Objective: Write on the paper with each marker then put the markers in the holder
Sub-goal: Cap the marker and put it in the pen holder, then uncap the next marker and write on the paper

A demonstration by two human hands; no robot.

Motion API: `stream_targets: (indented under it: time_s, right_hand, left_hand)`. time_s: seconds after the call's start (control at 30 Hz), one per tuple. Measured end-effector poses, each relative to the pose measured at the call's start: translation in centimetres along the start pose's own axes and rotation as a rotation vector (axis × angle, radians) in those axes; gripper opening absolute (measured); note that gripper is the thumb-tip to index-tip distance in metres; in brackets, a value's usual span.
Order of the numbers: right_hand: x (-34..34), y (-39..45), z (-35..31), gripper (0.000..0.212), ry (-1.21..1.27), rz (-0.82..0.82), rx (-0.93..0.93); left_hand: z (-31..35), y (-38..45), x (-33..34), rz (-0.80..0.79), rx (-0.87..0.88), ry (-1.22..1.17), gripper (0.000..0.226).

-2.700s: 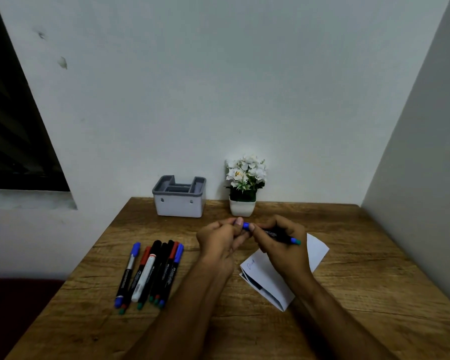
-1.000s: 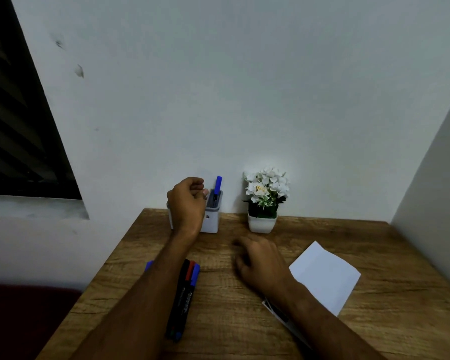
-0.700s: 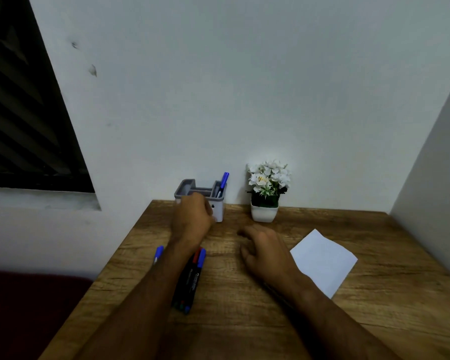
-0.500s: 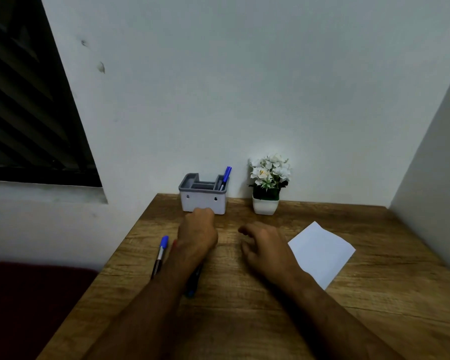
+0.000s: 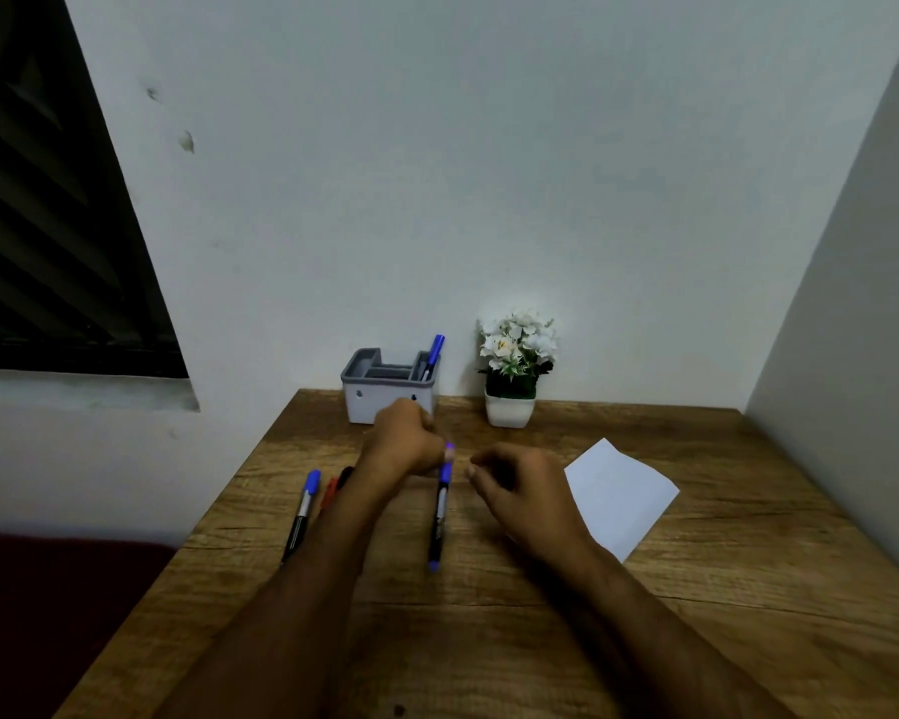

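A person's two hands work over a wooden counter [image 5: 696, 640]. The left hand [image 5: 403, 441] pinches a blue-capped marker [image 5: 441, 503] by its cap end, barrel hanging toward the viewer, likely bringing it across to be uncapped. The right hand [image 5: 522, 487] hovers just beside it, fingers loosely curled and holding nothing, seemingly ready to take it. The paper [image 5: 621, 493] lies to its right, handy for writing. One blue marker [image 5: 432, 355] already stands in the grey holder [image 5: 385, 394] by the wall. More markers [image 5: 302, 511] wait at left, partly hidden by the forearm.
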State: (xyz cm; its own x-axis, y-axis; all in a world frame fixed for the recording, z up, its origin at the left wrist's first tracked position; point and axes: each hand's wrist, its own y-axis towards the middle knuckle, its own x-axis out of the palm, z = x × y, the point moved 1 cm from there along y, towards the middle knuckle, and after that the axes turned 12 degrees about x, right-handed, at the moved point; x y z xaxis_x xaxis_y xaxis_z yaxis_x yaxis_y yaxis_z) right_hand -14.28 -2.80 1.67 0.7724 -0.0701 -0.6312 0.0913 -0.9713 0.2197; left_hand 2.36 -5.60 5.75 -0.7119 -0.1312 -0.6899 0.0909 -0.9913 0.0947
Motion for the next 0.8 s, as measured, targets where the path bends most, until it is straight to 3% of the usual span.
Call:
stream_targets:
  time_s: [0.1,0.2,0.33,0.5,0.6,0.7,0.8]
  right_hand:
    - [0.0,0.2,-0.5,0.023,0.154,-0.028,0.071]
    - [-0.1,0.7,-0.7,0.030,0.304,-0.075,0.167]
    - [-0.5,0.9,-0.3,0.025,0.271,-0.119,0.222]
    - [-0.7,1.4,-0.4,0.035,0.205,-0.106,0.261]
    - [-1.6,1.1,0.5,0.039,0.250,-0.210,0.378]
    - [-2.3,0.3,2.2,0.041,0.277,-0.174,0.410]
    - [-2.7,0.6,2.9,0.041,0.315,-0.072,0.364]
  left_hand:
    - [2.0,-0.7,-0.3,0.058,-0.058,-0.501,0.016]
    - [3.0,-1.0,0.3,0.086,-0.096,-0.795,0.022]
    - [3.0,-0.9,1.6,0.024,-0.130,-0.901,0.006]
    - [3.4,-0.3,3.0,0.125,-0.232,-1.080,0.017]
    - [1.8,1.5,1.0,0.359,-0.269,-1.184,0.015]
    - [0.2,3.1,-1.1,0.489,-0.136,-0.975,0.010]
    - [0.6,2.7,0.8,0.315,0.068,-0.417,0.013]
